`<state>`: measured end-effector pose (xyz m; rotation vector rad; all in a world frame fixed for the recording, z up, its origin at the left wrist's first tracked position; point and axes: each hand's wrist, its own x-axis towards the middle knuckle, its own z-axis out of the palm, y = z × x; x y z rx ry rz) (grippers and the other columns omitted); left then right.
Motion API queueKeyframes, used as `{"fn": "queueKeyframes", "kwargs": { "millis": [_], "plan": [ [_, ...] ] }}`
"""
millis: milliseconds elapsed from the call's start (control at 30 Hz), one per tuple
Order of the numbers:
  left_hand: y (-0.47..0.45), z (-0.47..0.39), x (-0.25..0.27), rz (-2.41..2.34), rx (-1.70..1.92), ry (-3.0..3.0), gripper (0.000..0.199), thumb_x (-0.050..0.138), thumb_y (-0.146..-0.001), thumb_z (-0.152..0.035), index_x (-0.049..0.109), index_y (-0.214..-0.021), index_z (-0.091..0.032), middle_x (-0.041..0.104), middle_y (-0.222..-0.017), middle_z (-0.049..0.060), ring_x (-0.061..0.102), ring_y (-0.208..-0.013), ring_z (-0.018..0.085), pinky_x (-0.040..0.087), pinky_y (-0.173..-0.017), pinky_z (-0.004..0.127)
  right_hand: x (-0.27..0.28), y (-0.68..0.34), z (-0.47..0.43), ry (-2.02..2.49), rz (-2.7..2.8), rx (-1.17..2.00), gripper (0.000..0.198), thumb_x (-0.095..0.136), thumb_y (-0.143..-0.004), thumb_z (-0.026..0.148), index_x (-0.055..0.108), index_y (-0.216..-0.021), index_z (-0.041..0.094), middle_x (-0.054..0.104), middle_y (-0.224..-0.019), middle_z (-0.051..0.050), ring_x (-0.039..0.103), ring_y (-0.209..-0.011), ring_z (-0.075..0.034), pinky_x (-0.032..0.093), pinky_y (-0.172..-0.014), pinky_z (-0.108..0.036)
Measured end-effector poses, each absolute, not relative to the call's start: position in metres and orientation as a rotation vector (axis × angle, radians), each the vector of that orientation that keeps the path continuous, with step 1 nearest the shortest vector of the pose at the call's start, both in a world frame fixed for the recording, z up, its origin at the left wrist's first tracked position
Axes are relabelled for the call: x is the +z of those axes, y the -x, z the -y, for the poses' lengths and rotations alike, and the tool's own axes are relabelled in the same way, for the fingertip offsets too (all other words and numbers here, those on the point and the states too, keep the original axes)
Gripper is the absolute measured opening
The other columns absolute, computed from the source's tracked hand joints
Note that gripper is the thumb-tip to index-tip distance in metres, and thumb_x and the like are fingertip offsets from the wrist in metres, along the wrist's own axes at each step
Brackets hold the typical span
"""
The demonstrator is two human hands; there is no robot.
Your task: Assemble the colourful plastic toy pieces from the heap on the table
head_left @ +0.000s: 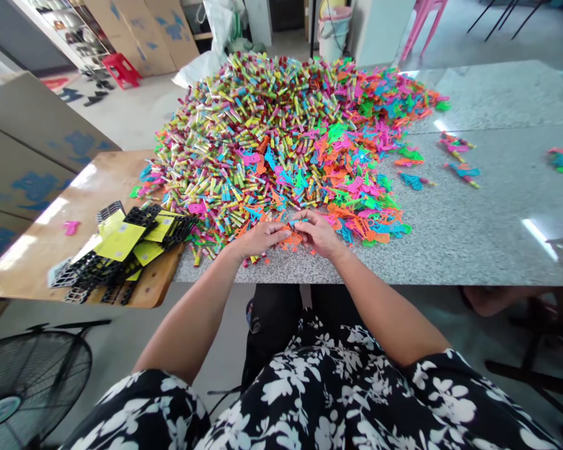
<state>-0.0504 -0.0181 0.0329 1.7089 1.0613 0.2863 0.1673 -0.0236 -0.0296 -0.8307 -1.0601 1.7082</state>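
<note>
The step in hand appears to be close two-handed work on small parts above the near edge of the stone table (pixel 455 250): the left hand (pixel 261 240) has its fingers pinched narrow on an orange piece (pixel 293 239), and the right hand (pixel 321 235), just beside, is closed on a blue piece (pixel 300 221), both in front of the pile of small tubes (pixel 234 137). The fingertips cover the contact, so whether the pieces are joined cannot be told. The next move would call for a light, steady pinch, clear of the loose plastic pieces (pixel 361 187) beside the right hand
</note>
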Motion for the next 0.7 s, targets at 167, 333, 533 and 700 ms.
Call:
{"fn": "queueKeyframes", "kwargs": {
  "millis": [167,333,533,700],
  "plan": [
    [0.051,0.019,0.037,-1.051,0.266,-1.662,0.048,0.065,-0.095,-0.067,0.063,-0.085,-0.021,0.059,-0.067,-0.002,0.053,-0.056,0.012,0.043,-0.055,0.024,-0.026,-0.171,0.028,0.79,1.139,1.7,0.034,0.082,-0.078,0.04,0.063,-0.103,0.025,0.057,-0.074,0.009,0.046,-0.049,-0.008,0.048,-0.045,-0.022],
    [0.052,0.02,0.04,-1.059,0.251,-1.645,0.05,0.066,-0.094,-0.07,0.067,-0.086,-0.02,0.058,-0.066,-0.001,0.051,-0.057,0.012,0.043,-0.055,0.025,-0.018,-0.171,0.031,0.918,1.273,1.516,0.029,0.076,-0.083,0.04,0.064,-0.105,0.025,0.062,-0.083,0.005,0.054,-0.054,-0.009,0.057,-0.051,-0.026],
    [0.054,0.017,0.039,-1.063,0.236,-1.628,0.052,0.068,-0.092,-0.071,0.067,-0.086,-0.02,0.06,-0.067,0.0,0.054,-0.058,0.013,0.044,-0.055,0.025,-0.016,-0.17,0.034,0.911,1.338,1.406,0.022,0.075,-0.084,0.036,0.066,-0.1,0.024,0.067,-0.093,0.001,0.063,-0.061,-0.011,0.061,-0.054,-0.027],
    [0.055,0.012,0.044,-0.994,0.235,-1.649,0.05,0.067,-0.094,-0.069,0.069,-0.087,-0.02,0.059,-0.066,0.0,0.052,-0.058,0.013,0.043,-0.054,0.025,-0.013,-0.168,0.037,0.953,1.259,1.387,0.025,0.076,-0.084,0.036,0.066,-0.102,0.024,0.068,-0.091,0.002,0.062,-0.059,-0.011,0.064,-0.054,-0.028]
  ]
}}
